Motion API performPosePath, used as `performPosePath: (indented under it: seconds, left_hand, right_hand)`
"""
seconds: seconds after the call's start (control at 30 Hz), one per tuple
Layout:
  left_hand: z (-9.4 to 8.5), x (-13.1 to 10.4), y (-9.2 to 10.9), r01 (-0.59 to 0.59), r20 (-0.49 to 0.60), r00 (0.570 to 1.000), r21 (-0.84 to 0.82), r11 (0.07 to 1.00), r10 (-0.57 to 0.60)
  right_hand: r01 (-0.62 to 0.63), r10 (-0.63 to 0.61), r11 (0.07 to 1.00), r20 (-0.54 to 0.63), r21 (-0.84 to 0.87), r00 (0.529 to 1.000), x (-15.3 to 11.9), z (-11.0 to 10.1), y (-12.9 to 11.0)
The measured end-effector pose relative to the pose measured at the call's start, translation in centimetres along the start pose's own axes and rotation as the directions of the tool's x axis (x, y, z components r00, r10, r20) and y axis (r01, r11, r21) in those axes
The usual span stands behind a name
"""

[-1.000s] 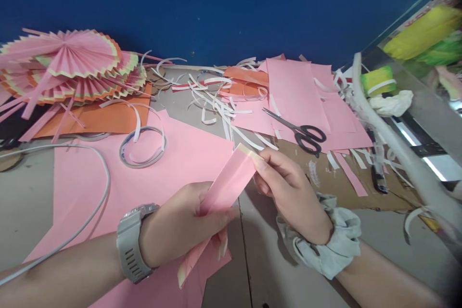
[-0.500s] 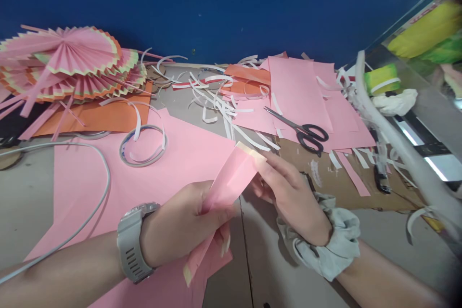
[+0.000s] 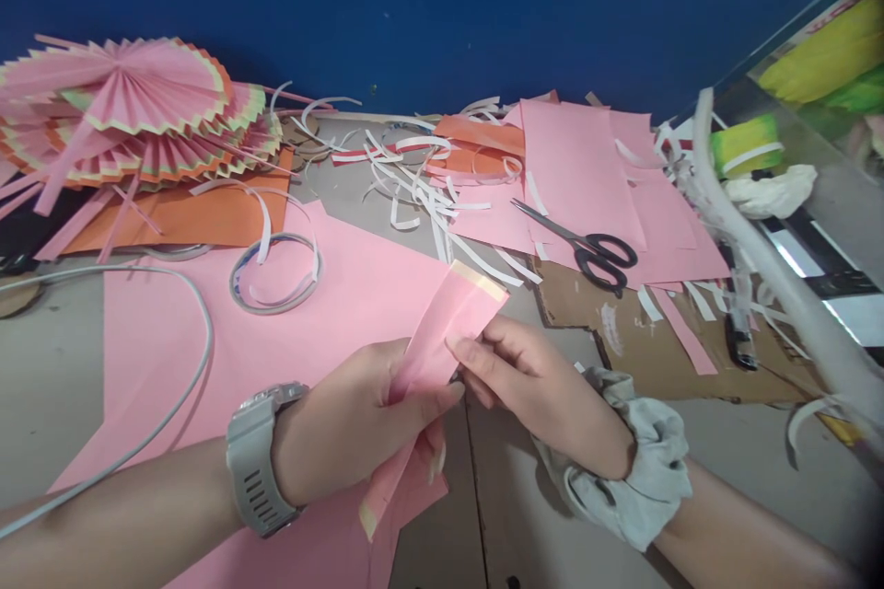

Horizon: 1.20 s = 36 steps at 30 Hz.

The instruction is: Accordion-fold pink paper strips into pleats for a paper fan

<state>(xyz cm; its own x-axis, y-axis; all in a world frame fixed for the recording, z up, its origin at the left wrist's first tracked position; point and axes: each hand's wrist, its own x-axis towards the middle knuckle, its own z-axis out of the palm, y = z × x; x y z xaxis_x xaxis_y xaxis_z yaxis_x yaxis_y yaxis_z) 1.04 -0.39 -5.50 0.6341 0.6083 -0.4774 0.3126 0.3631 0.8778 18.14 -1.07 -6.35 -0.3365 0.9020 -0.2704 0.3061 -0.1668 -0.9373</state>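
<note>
Both hands, left hand (image 3: 359,428) and right hand (image 3: 529,382), pinch the pink paper strip (image 3: 442,336) between fingers; it looks light, floppy, easily creased, best held by its edges.

You hold a folded strip (image 3: 442,331) of smooth, matt pink paper. Right of it lie scissors (image 3: 580,242) with shiny metal blades and black plastic handles, on rough brown cardboard (image 3: 663,350). Your scrunchie (image 3: 642,469) is soft grey cloth.

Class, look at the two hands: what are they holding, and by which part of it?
Both hold one folded pink paper strip. The left hand pinches it around the middle; the right hand grips its edge just above, nearer the cream-tipped upper end.
</note>
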Motion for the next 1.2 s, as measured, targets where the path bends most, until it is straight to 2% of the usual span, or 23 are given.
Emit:
performPosePath:
  seconds: [0.23, 0.53, 0.67, 0.83, 0.93, 1.07, 1.2]
  left_hand:
    - [-0.06, -0.01, -0.57, -0.05, -0.029, 0.998, -0.101, 0.994, 0.048]
    - [0.05, 0.14, -0.4, -0.063, 0.033, 0.997, -0.205, 0.977, 0.071]
    - [-0.07, -0.12, -0.43, -0.121, 0.036, 0.991, -0.147, 0.982, 0.128]
    - [-0.29, -0.25, -0.48, -0.318, -0.079, 0.944, 0.025, 0.948, 0.319]
    - [-0.33, -0.04, -0.29, -0.309, -0.027, 0.951, -0.001, 0.951, 0.309]
    - [-0.32, 0.08, -0.02, -0.295, 0.05, 0.953, -0.048, 0.954, 0.297]
    - [-0.42, -0.15, -0.34, -0.313, 0.017, 0.949, -0.017, 0.949, 0.314]
  right_hand:
    - [0.027, -0.027, 0.999, -0.015, 0.044, 1.0, -0.04, 0.06, -0.01]
    - [0.071, -0.073, 0.996, 0.021, 0.048, 0.997, -0.11, -0.19, -0.1]
    - [0.074, -0.08, 0.995, 0.084, 0.072, 0.993, -0.24, -0.55, -0.05]
    - [0.037, -0.057, 0.996, 0.249, 0.085, 0.967, -0.52, -0.45, 0.1]
    - [0.01, -0.054, 0.99, 0.317, 0.139, 0.947, -0.57, -0.3, 0.07]
    - [0.0, -0.068, 0.981, 0.347, 0.192, 0.935, -0.51, -0.25, -0.17]
    - [0.008, -0.05, 0.99, 0.296, 0.142, 0.954, -0.53, 0.01, -0.22]
